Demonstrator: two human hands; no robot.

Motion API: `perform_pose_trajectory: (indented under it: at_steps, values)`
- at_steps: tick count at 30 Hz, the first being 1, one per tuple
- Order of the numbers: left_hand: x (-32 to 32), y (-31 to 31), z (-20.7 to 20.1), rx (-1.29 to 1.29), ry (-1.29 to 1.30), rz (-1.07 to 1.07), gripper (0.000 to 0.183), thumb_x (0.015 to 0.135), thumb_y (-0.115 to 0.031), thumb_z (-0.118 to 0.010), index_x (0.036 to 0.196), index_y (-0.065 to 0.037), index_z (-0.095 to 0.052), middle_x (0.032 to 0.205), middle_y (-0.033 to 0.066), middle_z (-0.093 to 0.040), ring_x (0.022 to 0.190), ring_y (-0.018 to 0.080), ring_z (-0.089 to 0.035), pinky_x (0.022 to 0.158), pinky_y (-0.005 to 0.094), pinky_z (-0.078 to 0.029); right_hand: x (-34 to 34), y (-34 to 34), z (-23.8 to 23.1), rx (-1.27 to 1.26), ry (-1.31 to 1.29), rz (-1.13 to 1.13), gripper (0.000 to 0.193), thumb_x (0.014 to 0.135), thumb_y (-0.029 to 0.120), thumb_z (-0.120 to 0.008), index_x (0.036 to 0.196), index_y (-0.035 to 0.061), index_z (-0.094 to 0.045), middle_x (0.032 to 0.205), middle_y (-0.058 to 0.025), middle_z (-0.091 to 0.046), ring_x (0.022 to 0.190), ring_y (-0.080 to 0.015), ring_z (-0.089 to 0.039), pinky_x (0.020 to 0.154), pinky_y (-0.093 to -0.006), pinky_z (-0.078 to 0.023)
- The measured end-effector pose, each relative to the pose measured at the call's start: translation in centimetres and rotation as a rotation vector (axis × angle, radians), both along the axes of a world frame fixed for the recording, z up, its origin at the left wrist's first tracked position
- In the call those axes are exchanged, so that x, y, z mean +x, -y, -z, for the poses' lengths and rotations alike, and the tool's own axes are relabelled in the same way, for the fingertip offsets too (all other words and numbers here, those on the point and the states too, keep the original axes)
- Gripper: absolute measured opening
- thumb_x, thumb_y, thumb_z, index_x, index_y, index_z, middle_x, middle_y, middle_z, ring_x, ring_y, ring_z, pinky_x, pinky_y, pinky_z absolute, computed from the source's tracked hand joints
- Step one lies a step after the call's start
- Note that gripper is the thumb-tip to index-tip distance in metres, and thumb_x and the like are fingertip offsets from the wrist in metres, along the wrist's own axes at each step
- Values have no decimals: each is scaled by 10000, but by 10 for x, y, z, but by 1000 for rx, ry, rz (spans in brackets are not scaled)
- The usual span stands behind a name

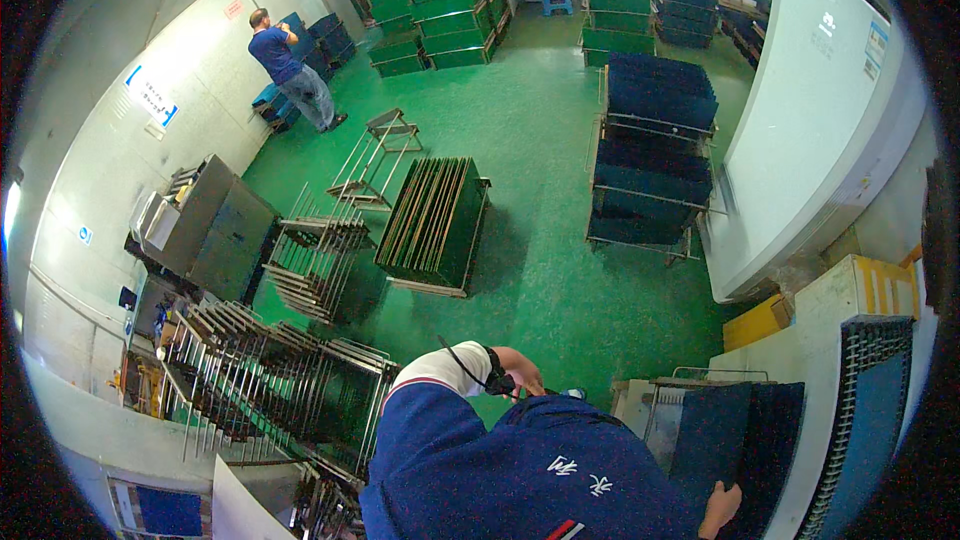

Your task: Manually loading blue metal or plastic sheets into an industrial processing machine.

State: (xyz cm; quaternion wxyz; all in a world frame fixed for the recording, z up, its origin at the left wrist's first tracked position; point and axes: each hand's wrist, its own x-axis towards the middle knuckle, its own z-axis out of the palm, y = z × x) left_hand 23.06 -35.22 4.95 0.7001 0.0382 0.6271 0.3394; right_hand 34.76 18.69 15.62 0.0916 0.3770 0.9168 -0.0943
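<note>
Left hand: is sitting in front of the navy shirt, fingers bending but partly hidden; cannot tell whether they are gripping anything
Black strap: is circling the left wrist
Right hand: is touching a dark blue panel at its right edge, fingers partly curling; cannot tell how firmly it is holding
Dark blue panel: is standing at lower right, just beside a second dark blue panel
Wire rack: is showing behind both panels
Green boards: are standing on edge mid-floor, ahead of the person
Metal racks: are crowding the lower left
Loaded rack: is carrying dark blue sheets, right of the green boards
Co-worker: is standing near the left wall
Green crates: are stacking up at the back
</note>
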Motion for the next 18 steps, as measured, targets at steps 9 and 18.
perform_pose_trajectory:
  at_steps: [9, 18]
  values:
    - [2, 4, 16, 13, 2, 0, 591, 847, -571, -541, 1289, -180, -506, 1188, 19, -574, 850, 227, -617, 644, 369, -530, 2, -6, 8, 2, -21, -49, 499, 800, 221, -671, 1177, -76, -534, 1170, -241, -568, 1118, -365, -526, 954, -402, -412]
    - [6, 3, 11, 36, -25, -2, 612, 837, -577, -555, 1281, -159, -507, 1171, 41, -572, 848, 237, -625, 610, 376, -527, 1, -5, 9, 24, -2, -24, 445, 802, 214, -653, 1137, -67, -566, 1152, -222, -583, 1086, -360, -547, 928, -406, -433]
